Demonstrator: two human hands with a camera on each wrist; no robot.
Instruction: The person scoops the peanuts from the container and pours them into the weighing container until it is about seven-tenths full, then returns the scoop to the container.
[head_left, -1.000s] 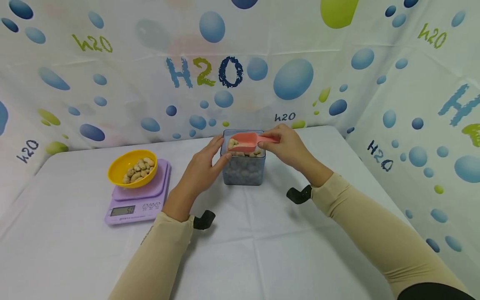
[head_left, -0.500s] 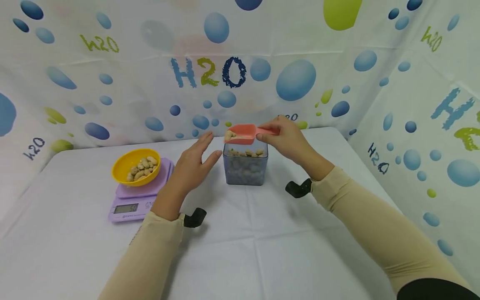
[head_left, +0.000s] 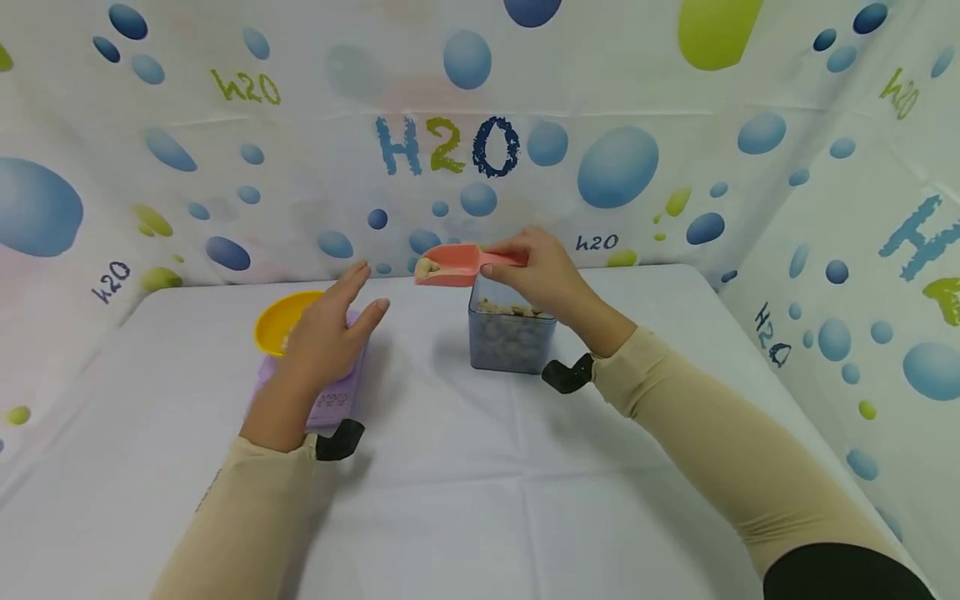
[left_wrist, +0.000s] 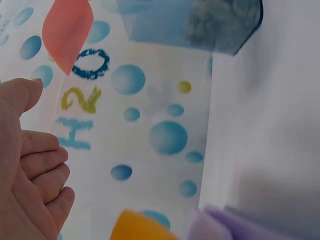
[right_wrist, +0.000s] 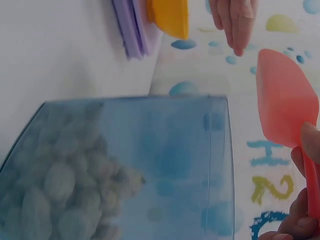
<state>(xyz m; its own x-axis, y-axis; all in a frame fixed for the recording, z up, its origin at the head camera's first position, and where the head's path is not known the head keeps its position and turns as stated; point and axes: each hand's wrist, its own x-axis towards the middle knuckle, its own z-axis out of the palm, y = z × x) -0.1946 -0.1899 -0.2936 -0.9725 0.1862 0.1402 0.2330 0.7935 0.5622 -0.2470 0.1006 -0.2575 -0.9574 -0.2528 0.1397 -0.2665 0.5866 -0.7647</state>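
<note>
My right hand (head_left: 546,271) grips the handle of a coral-pink scoop (head_left: 459,260), raised above and left of a clear bluish square container (head_left: 510,343). A few peanuts (head_left: 427,267) lie toward the scoop's front end. More peanuts (right_wrist: 65,195) fill the lower part of the container, as the right wrist view shows. My left hand (head_left: 324,337) is empty, fingers extended and thumb apart. In the head view it overlaps a yellow bowl (head_left: 276,321) and hides most of what lies inside.
The bowl stands on a purple kitchen scale (head_left: 339,398), whose display is behind my left hand. A white cloth (head_left: 450,500) covers the table. Printed sheets (head_left: 360,75) with blue and green dots hang behind and at the right side.
The scoop with peanuts has risen from the container and shifted left. My left hand has come away from the container's rim and moved left in front of the bowl and scale.
</note>
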